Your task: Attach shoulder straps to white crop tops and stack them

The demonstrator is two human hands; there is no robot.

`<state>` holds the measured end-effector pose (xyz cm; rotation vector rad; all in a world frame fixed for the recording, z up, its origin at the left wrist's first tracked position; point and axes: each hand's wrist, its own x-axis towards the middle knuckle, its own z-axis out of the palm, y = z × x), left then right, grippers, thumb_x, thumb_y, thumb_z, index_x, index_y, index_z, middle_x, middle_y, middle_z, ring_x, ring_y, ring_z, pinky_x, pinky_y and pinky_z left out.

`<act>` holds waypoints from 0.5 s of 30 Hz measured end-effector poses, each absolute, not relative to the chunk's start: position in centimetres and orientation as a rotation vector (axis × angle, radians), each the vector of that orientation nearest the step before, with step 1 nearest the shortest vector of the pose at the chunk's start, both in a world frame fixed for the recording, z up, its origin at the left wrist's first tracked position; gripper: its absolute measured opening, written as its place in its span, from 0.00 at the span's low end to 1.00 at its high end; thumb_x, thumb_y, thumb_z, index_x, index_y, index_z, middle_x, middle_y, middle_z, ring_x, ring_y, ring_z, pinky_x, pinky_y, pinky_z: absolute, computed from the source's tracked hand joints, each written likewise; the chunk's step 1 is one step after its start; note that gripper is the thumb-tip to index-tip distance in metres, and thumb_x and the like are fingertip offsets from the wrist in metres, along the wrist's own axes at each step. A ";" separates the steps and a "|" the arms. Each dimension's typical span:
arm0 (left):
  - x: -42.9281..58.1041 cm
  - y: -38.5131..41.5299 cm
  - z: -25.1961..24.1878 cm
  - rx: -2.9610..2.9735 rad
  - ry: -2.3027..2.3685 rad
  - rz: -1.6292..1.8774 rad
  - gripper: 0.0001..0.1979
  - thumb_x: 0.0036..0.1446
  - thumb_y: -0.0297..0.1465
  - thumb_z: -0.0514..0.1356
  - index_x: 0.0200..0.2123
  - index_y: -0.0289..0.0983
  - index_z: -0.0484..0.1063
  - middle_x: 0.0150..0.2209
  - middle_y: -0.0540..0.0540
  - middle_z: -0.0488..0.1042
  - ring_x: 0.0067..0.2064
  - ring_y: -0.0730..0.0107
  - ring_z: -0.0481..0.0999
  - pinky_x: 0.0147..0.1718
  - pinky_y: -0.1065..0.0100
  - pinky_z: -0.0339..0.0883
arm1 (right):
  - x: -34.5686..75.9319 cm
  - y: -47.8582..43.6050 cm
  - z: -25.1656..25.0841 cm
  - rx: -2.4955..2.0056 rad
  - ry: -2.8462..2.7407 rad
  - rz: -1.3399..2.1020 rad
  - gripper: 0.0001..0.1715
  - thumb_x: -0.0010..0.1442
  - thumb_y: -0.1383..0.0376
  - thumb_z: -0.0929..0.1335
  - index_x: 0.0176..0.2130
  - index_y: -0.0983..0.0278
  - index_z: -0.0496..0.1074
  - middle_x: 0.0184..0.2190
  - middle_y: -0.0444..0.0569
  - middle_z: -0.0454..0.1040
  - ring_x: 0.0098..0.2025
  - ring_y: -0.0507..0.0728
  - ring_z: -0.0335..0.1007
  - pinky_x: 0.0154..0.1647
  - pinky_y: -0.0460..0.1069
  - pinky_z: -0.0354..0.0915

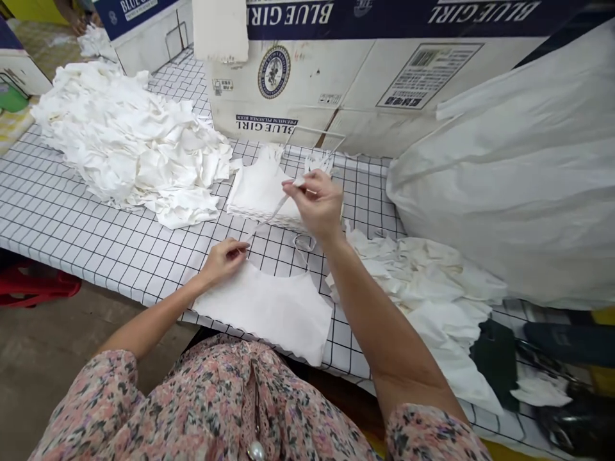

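Observation:
A small white garment piece [269,310] lies flat at the near edge of the checked table [72,218]. My left hand [225,258] is closed, pinching its upper left corner where a thin white strap [271,212] begins. My right hand [318,203] is raised above the table with its fingers pinched on the other end of that strap, so the strap runs taut between both hands. A neat stack of similar white pieces [262,189] sits just behind my right hand.
A big heap of white fabric pieces [129,144] fills the left of the table. More loose white pieces [432,288] lie at the right beside a large white sack [519,186]. Blue Girl cardboard boxes [336,70] stand behind. Dark items [552,371] sit far right.

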<state>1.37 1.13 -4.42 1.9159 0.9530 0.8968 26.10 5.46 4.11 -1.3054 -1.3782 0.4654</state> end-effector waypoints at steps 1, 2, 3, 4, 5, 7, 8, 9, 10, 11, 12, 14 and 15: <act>1.5 1.4 -3.6 1.826 0.943 0.897 0.14 0.70 0.37 0.62 0.50 0.36 0.83 0.41 0.41 0.83 0.37 0.69 0.81 0.37 0.67 0.78 | 25.8 4.8 3.8 -1.325 -1.506 0.331 0.16 0.66 0.52 0.72 0.34 0.60 0.81 0.34 0.49 0.72 0.39 0.57 0.71 0.45 0.56 0.75; 1.7 1.6 -2.7 1.700 0.925 0.892 0.16 0.70 0.40 0.63 0.51 0.36 0.83 0.42 0.40 0.84 0.38 0.69 0.82 0.37 0.67 0.78 | 25.5 4.2 3.5 -1.338 -1.621 0.201 0.16 0.69 0.54 0.69 0.37 0.60 0.82 0.35 0.51 0.72 0.40 0.58 0.71 0.46 0.57 0.74; 2.0 1.9 -1.7 1.546 0.899 0.881 0.18 0.70 0.43 0.64 0.51 0.36 0.83 0.43 0.40 0.84 0.38 0.69 0.82 0.38 0.67 0.79 | 25.2 3.6 3.2 -1.346 -1.721 0.084 0.18 0.72 0.56 0.66 0.40 0.60 0.83 0.35 0.52 0.72 0.41 0.59 0.70 0.46 0.58 0.73; 2.2 2.1 -0.6 1.376 0.865 0.862 0.20 0.68 0.46 0.66 0.50 0.35 0.84 0.43 0.40 0.85 0.38 0.70 0.82 0.38 0.67 0.78 | 25.0 3.1 2.9 -1.355 -1.808 -0.016 0.20 0.74 0.57 0.63 0.43 0.60 0.84 0.35 0.53 0.72 0.41 0.60 0.70 0.47 0.59 0.72; 2.5 2.2 0.4 1.222 0.829 0.834 0.23 0.65 0.49 0.68 0.48 0.35 0.85 0.43 0.39 0.85 0.37 0.70 0.82 0.38 0.67 0.78 | 24.8 2.7 2.6 -1.366 -1.881 -0.099 0.22 0.75 0.58 0.61 0.45 0.59 0.84 0.35 0.54 0.72 0.41 0.60 0.69 0.47 0.59 0.72; 3.1 2.3 2.0 1.016 0.785 0.782 0.27 0.59 0.54 0.71 0.44 0.34 0.86 0.41 0.40 0.84 0.36 0.72 0.81 0.35 0.69 0.76 | 24.6 2.3 2.1 -1.384 -2.011 -0.209 0.24 0.77 0.60 0.59 0.48 0.59 0.83 0.35 0.54 0.72 0.41 0.60 0.68 0.47 0.59 0.72; 3.4 2.2 2.5 0.962 0.782 0.765 0.29 0.56 0.56 0.73 0.42 0.34 0.86 0.40 0.40 0.84 0.35 0.73 0.80 0.34 0.70 0.75 | 24.5 2.2 1.9 -1.385 -2.065 -0.252 0.23 0.77 0.61 0.59 0.50 0.59 0.82 0.34 0.54 0.72 0.41 0.60 0.68 0.49 0.60 0.72; 3.6 2.1 2.9 0.929 0.790 0.757 0.29 0.53 0.56 0.74 0.40 0.34 0.85 0.39 0.41 0.84 0.34 0.74 0.80 0.33 0.70 0.73 | 24.4 2.1 1.6 -1.375 -2.107 -0.291 0.23 0.77 0.61 0.59 0.51 0.59 0.81 0.34 0.54 0.72 0.41 0.60 0.68 0.51 0.62 0.72; 3.8 1.9 3.1 0.911 0.805 0.757 0.29 0.51 0.55 0.76 0.38 0.34 0.85 0.38 0.42 0.84 0.33 0.75 0.79 0.32 0.71 0.72 | 24.3 2.1 1.4 -1.359 -2.141 -0.320 0.22 0.77 0.62 0.59 0.52 0.60 0.81 0.34 0.54 0.72 0.41 0.60 0.68 0.54 0.64 0.72; 4.0 1.8 3.2 0.902 0.823 0.767 0.27 0.49 0.53 0.78 0.37 0.34 0.84 0.37 0.43 0.83 0.32 0.76 0.78 0.31 0.71 0.71 | 24.3 2.0 1.2 -1.340 -2.165 -0.335 0.22 0.76 0.63 0.59 0.53 0.61 0.80 0.34 0.54 0.73 0.41 0.61 0.69 0.57 0.67 0.71; 4.1 1.6 3.1 0.896 0.839 0.781 0.26 0.47 0.51 0.79 0.36 0.34 0.84 0.36 0.44 0.83 0.31 0.77 0.77 0.31 0.71 0.71 | 24.2 1.9 1.1 -1.322 -2.185 -0.331 0.22 0.76 0.63 0.59 0.54 0.62 0.80 0.34 0.54 0.73 0.41 0.62 0.69 0.60 0.70 0.69; 4.2 1.5 2.9 0.893 0.863 0.817 0.24 0.44 0.48 0.81 0.33 0.35 0.82 0.33 0.46 0.82 0.30 0.77 0.76 0.29 0.72 0.70 | 24.1 1.7 1.1 -1.306 -2.213 -0.262 0.22 0.76 0.64 0.59 0.55 0.62 0.79 0.36 0.55 0.75 0.43 0.63 0.71 0.64 0.74 0.65; 4.2 1.5 2.7 0.903 0.871 0.834 0.24 0.43 0.48 0.81 0.32 0.35 0.82 0.31 0.47 0.81 0.29 0.78 0.75 0.29 0.72 0.70 | 24.0 1.5 1.2 -1.298 -2.216 -0.204 0.21 0.76 0.64 0.59 0.55 0.61 0.79 0.38 0.56 0.76 0.45 0.64 0.72 0.66 0.76 0.64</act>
